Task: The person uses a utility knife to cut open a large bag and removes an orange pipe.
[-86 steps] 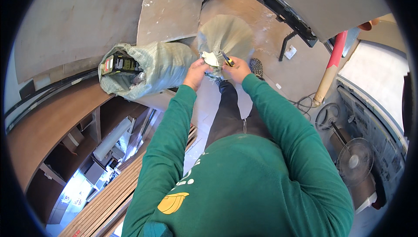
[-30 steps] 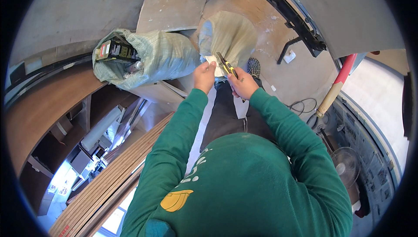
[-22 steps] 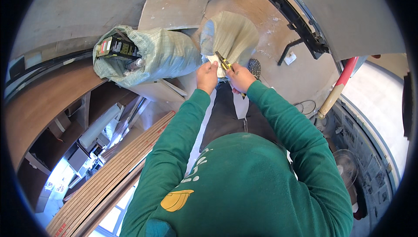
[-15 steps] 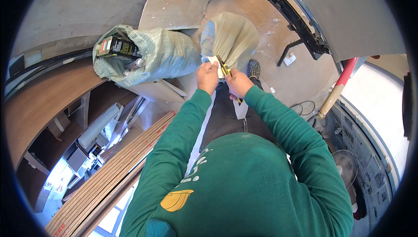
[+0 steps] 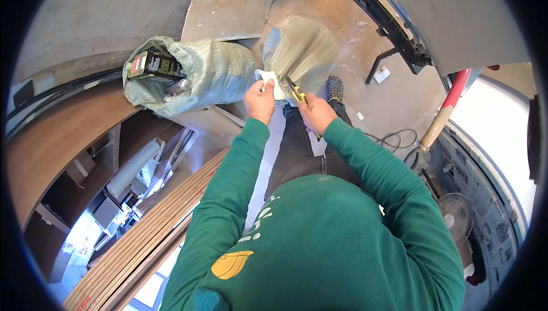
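Pinched between the thumb and fingers of my left hand (image 5: 260,102) is a small, flat white piece (image 5: 278,90) with uneven edges; its material I cannot make out. My right hand (image 5: 317,113) is closed around a yellow-and-black utility knife (image 5: 298,93), its dark blade pointing up and left toward the white piece. A narrow gap shows between the blade and that piece. Just beyond both hands stands a pale woven sack (image 5: 305,45), and my dark shoe (image 5: 335,89) is at its right.
A second woven sack (image 5: 222,71) lies open at the left, with a dark box (image 5: 157,65) inside. Stacked boards (image 5: 154,225) lean at lower left, beside wooden shelving (image 5: 74,139). To the right are a black metal frame (image 5: 382,19), a red-and-tan pole (image 5: 448,108), a cable (image 5: 399,137) and a fan (image 5: 454,214).
My hands have drawn apart: the left moved left with the white piece, the right slightly right with the utility knife. The blade has come away from the white piece.
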Tool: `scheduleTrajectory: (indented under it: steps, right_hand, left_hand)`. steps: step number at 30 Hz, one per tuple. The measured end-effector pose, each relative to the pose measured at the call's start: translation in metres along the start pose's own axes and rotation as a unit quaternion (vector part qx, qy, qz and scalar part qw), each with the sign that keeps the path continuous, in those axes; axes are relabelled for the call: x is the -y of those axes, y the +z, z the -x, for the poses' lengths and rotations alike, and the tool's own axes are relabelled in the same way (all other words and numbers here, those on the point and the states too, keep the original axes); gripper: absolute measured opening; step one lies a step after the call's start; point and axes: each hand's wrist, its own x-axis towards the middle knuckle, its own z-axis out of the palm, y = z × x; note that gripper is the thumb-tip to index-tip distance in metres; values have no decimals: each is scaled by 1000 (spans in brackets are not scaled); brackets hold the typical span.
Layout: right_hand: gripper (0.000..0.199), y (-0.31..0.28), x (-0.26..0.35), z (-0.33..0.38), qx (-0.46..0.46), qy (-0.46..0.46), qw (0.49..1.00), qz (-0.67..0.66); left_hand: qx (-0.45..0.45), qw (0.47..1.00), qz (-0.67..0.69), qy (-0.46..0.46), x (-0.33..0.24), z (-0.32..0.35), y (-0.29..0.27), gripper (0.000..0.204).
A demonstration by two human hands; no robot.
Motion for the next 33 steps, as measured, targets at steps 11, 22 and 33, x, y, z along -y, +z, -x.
scheduleTrajectory:
  steps: [11,22,33]
  right_hand:
    - [29,5,-4,45,119,109,984,-71]
    - [27,20,-23,43,137,117,968,-173]
    - [24,-4,8,12,50,66,968,-235]
  left_hand:
    - [8,996,79,-34,15,-2,-11,27]
    - [59,970,219,-92,5,-4,-16,21]
    - [211,896,327,-217,21,-34,1,30]
